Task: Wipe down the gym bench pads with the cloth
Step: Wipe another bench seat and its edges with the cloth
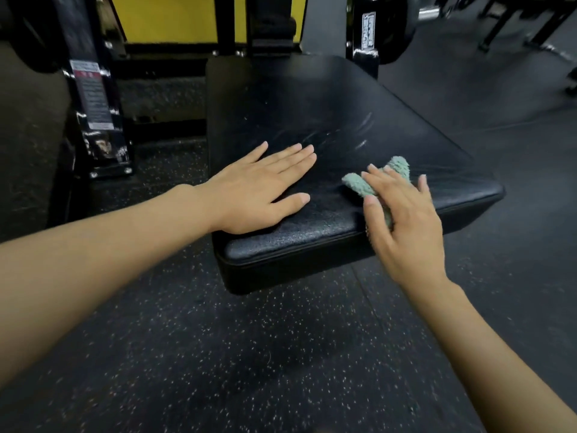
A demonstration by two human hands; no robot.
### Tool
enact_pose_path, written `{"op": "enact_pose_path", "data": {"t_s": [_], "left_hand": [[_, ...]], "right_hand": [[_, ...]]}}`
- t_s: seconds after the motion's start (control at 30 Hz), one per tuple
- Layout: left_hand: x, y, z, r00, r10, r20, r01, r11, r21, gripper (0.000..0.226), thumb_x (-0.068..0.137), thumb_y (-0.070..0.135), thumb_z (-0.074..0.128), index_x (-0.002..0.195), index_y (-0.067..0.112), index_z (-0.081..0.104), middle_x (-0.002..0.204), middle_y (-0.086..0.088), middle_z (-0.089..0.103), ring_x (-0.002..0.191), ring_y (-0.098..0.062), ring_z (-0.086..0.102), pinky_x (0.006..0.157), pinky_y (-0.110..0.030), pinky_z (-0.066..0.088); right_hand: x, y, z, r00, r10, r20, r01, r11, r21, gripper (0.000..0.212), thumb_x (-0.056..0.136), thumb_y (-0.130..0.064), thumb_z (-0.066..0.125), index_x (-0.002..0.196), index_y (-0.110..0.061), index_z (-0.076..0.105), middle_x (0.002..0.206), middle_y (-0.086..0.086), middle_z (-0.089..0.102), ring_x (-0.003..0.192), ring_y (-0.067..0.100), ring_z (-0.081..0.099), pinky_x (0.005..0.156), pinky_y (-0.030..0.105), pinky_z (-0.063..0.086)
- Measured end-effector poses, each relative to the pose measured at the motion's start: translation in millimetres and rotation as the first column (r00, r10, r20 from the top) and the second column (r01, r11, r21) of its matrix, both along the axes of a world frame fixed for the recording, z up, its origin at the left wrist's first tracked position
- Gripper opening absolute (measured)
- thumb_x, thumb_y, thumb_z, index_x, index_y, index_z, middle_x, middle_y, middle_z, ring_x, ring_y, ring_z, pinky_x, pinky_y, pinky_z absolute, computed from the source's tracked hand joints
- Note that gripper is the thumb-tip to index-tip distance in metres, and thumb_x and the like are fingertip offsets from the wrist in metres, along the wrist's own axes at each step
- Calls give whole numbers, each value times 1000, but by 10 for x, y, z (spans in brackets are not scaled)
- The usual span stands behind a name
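A black padded bench seat (312, 104) fills the middle of the view, with faint wipe streaks on its surface. My left hand (259, 189) lies flat on the pad's near left part, fingers straight. My right hand (402, 223) presses a crumpled pale green cloth (359, 184) onto the pad near its front right edge, fingers spread and fairly straight over it. Most of the cloth is hidden under that hand.
A black machine upright (93, 98) with warning labels stands to the left. A yellow panel (175, 17) sits behind the seat. A weight plate (402, 29) and other frames are at the top right. Speckled black rubber floor (249, 354) surrounds the bench.
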State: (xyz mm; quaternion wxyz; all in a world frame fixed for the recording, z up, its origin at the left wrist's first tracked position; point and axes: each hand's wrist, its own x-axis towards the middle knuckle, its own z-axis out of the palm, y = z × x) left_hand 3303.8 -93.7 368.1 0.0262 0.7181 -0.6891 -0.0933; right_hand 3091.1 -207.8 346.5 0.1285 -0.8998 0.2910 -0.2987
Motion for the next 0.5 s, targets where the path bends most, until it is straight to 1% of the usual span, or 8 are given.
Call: {"op": "enact_pose_path", "data": {"t_s": [0.07,0.1,0.17,0.23,0.3,0.37,0.4,0.5], "left_hand": [[-4,-1,0,1000,7,5,-7,1000,8,73,94,59,6,157,25,-10,162,14,-15,147,2,-17,122,-32,-12],[-10,-2,1,1000,10,9,-10,1000,13,73,94,58,8,157,25,-10,162,14,-16,147,3,-18,122,-32,-12],[-35,5,11,1000,13,17,-14,1000,24,71,97,56,12,156,26,-11,162,15,-18,146,3,-18,122,-32,-12],[-65,28,28,1000,17,26,-18,999,36,69,98,55,14,156,26,-12,162,15,-18,146,3,-18,122,-31,-11],[-113,70,48,999,22,28,-24,998,53,69,98,55,14,156,26,-11,162,15,-18,146,2,-18,121,-30,-11],[-169,126,63,999,23,32,-25,998,63,69,98,54,15,156,25,-11,162,14,-17,146,3,-18,121,-29,-11],[-195,156,71,999,24,30,-26,997,66,69,99,54,15,156,25,-11,162,14,-17,146,3,-18,121,-29,-11],[-282,271,90,1000,26,4,-26,998,61,69,99,53,17,156,25,-10,163,14,-16,146,5,-18,122,-29,-9]], "right_hand": [[88,49,-47,997,-32,74,34,999,-17,42,100,-32,37,124,-14,67,131,1,64,132,20,50,120,32,10],[127,88,-68,994,-39,100,43,999,-33,40,100,-30,38,122,-13,68,129,1,65,131,21,52,119,33,13],[164,149,-101,992,-30,127,40,996,-78,38,100,-27,40,121,-13,69,127,2,67,128,22,54,118,37,22],[172,199,-108,992,13,125,2,993,-117,37,100,-24,42,121,-12,69,126,3,68,127,23,56,114,45,34],[180,247,-96,991,70,111,-56,990,-127,38,99,-25,41,122,-12,69,126,3,67,127,22,56,111,47,40],[162,266,-78,989,124,82,-114,987,-112,38,99,-27,42,123,-13,68,128,1,66,128,20,55,112,43,39],[141,253,-70,986,151,67,-143,984,-103,38,98,-27,43,124,-14,68,129,0,66,129,18,54,113,38,38],[63,189,-60,972,212,97,-204,975,-93,35,97,-25,47,123,-13,68,125,-3,67,125,11,54,110,16,31]]}}
